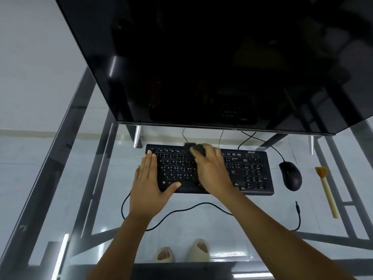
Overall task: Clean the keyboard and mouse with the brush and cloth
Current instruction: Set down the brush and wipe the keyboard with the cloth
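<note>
A black keyboard (pixel 250 170) lies on the glass desk in front of the monitor. My left hand (pixel 150 178) rests flat on its left end, fingers spread, thumb near the front edge. My right hand (pixel 212 168) presses a dark cloth (pixel 194 149) onto the middle of the keys; the cloth shows beyond my fingertips and is blurred. A black mouse (pixel 290 175) sits just right of the keyboard. Further right lies the brush (pixel 328 194), cream handle toward me, tan bristles away.
A large dark monitor (pixel 222 57) on metal feet overhangs the back of the glass desk (pixel 70 178). A loose black cable (pixel 191 208) curls in front of the keyboard, ending in a plug at the right. My sandalled feet show through the glass.
</note>
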`<act>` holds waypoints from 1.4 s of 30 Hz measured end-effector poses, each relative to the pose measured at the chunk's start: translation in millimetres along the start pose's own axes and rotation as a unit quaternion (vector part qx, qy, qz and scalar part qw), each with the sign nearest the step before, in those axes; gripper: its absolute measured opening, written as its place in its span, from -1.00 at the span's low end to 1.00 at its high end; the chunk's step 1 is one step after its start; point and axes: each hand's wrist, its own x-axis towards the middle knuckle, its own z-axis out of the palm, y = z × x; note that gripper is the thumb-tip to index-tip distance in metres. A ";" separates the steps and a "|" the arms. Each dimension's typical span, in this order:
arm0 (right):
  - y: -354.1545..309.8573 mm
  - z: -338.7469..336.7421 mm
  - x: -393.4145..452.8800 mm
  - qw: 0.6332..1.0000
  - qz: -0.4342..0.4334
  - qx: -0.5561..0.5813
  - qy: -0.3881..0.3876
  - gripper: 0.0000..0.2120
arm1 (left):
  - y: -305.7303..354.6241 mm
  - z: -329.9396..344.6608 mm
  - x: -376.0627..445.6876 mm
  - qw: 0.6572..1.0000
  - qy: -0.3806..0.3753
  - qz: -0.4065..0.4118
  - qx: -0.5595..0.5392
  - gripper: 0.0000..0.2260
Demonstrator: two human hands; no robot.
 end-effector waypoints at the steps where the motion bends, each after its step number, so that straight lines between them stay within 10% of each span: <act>1: -3.9 1.5 2.0 1.000 0.024 0.002 0.009 -0.49 | -0.4 0.1 -0.4 1.000 0.005 -0.009 -0.006 -0.04; 4: -18.0 4.7 1.0 0.993 -0.111 -0.025 -0.025 -0.47 | -3.5 -2.6 -0.3 0.999 0.014 -0.045 -0.021 0.07; 8: -9.6 3.6 14.6 1.000 0.022 -0.009 0.008 -0.52 | -2.1 -8.8 -0.7 0.997 0.015 -0.058 -0.047 0.10; 12: -32.5 7.9 18.6 0.985 -0.159 -0.011 -0.061 -0.47 | -4.3 -12.3 -5.1 0.997 0.029 -0.051 -0.049 0.09; 15: -33.4 6.1 39.2 0.998 -0.039 0.006 -0.044 -0.52 | -4.6 -13.4 -5.4 0.997 0.010 -0.055 -0.054 0.11; 20: -61.8 14.5 36.7 0.979 -0.183 0.024 -0.084 -0.51 | -14.9 -18.2 -5.1 0.993 -0.038 -0.031 -0.104 0.16; 23: -59.6 17.5 51.5 0.998 -0.025 0.029 -0.047 -0.51 | -22.0 -25.8 -2.5 0.988 -0.055 -0.012 -0.141 0.14; 28: -82.7 23.9 36.2 0.978 -0.187 0.030 -0.089 -0.43 | -37.2 -32.2 -3.9 0.994 -0.036 0.033 -0.093 0.11; 32: -71.6 17.4 45.7 0.996 -0.041 0.041 -0.068 -0.56 | -42.1 -34.3 -3.6 0.993 -0.050 0.020 -0.101 0.10; 36: -85.4 11.4 12.5 0.961 -0.234 0.043 -0.143 -0.45 | -43.8 -35.3 -3.8 0.995 -0.039 0.031 -0.092 0.10; 42: -83.9 10.6 3.8 0.969 -0.195 0.035 -0.150 -0.48 | -47.7 -36.5 -2.2 0.994 -0.051 0.029 -0.088 0.11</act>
